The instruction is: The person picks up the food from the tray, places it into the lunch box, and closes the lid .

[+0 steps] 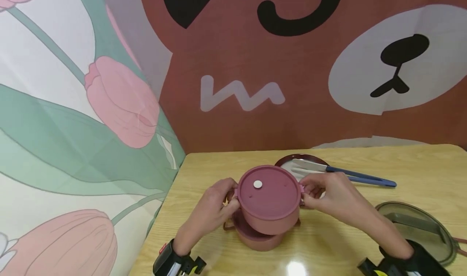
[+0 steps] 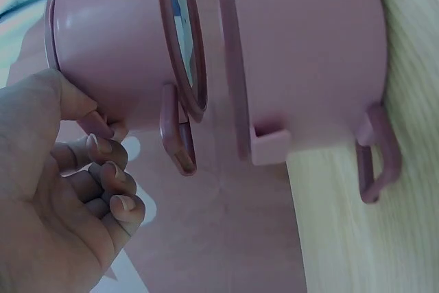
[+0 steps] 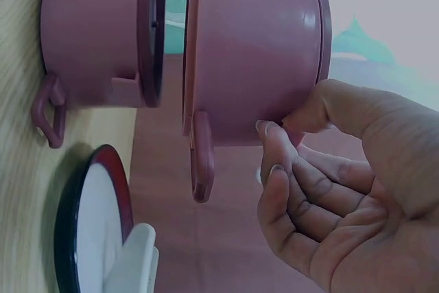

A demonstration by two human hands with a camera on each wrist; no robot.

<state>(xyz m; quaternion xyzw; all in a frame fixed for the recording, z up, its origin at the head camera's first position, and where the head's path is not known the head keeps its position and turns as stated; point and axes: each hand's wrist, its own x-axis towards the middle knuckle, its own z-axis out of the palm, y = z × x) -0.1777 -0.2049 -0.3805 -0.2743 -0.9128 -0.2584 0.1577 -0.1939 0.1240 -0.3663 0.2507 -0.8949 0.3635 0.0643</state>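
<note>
Both hands hold up a pink lidded pot (image 1: 270, 226), whose flat top has a small white disc (image 1: 258, 184). My left hand (image 1: 211, 207) pinches a small tab at its left, near the upper edge, between thumb and finger. On the opposite side, my right hand (image 1: 337, 197) pinches the matching tab. Directly below, a second pink pot (image 1: 260, 244) with side handles stands on the table. Both wrist views show a gap between the upper pot (image 2: 113, 46) and the lower pot (image 3: 92, 39). The lower pot's inside is mostly hidden.
Behind the pots lies a dark-red-rimmed plate (image 1: 304, 157) with blue-handled tongs (image 1: 368, 180) across it. A see-through round lid (image 1: 416, 227) with a dark rim lies at the right, partly behind the right forearm. A printed cloth (image 1: 255, 126) hangs behind the wooden table (image 1: 215, 166).
</note>
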